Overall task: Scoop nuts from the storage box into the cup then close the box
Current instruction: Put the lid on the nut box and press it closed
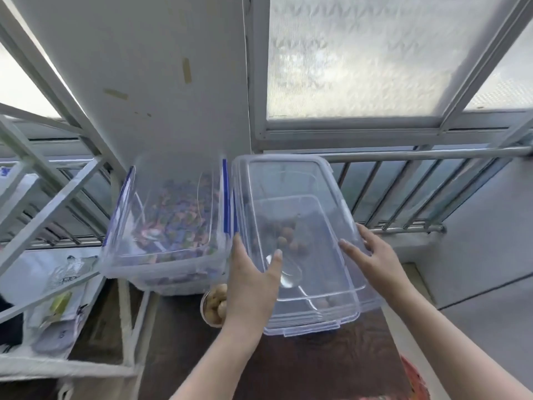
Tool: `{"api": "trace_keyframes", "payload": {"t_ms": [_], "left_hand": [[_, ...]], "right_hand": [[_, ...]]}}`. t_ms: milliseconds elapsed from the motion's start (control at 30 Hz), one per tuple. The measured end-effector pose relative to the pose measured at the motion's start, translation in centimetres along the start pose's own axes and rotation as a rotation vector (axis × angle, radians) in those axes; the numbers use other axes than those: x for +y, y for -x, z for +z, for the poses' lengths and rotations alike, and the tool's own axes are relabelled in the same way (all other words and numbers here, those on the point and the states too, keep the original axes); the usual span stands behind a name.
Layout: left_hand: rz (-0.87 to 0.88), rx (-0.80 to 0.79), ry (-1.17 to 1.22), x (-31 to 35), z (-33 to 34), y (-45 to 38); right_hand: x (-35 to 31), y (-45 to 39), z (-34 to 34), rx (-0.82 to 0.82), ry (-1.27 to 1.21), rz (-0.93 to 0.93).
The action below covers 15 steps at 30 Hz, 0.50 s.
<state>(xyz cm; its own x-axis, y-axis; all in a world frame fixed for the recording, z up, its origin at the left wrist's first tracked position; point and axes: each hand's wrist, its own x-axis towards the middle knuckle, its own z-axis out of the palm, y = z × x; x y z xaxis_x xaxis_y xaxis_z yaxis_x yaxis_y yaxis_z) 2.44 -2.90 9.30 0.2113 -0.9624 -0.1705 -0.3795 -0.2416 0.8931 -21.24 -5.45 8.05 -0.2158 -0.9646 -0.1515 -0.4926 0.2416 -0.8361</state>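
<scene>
Behind your hands stood a frosted window [360,53] and a metal railing [418,192]. Your left hand [251,284] and right hand [375,261] gripped the clear lid [291,203] by its two sides, over the storage box [311,319] with nuts [285,235]. Just left of your left wrist stood the cup [215,304], filled with nuts.

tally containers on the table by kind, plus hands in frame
Clear storage boxes: 2 — the nut box, with the lid held over it by the left hand and right hand, and the box of colourful wrapped items
Cups: 1 — cup of nuts
Hands: 2
Total: 5
</scene>
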Motion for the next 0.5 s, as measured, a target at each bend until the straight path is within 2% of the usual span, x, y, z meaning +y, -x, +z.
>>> {"api": "trace_keyframes", "payload": {"t_ms": [200, 500], "left_hand": [[-0.219, -0.041, -0.077, -4.6, 4.1, 0.4], [-0.335, -0.003, -0.067, -7.1, 5.6, -1.2]], "right_hand": [[5.8, 0.3, 1.0, -0.033, 0.020, 0.134], [7.6, -0.2, 4.1, -0.029, -0.050, 0.148]]}}
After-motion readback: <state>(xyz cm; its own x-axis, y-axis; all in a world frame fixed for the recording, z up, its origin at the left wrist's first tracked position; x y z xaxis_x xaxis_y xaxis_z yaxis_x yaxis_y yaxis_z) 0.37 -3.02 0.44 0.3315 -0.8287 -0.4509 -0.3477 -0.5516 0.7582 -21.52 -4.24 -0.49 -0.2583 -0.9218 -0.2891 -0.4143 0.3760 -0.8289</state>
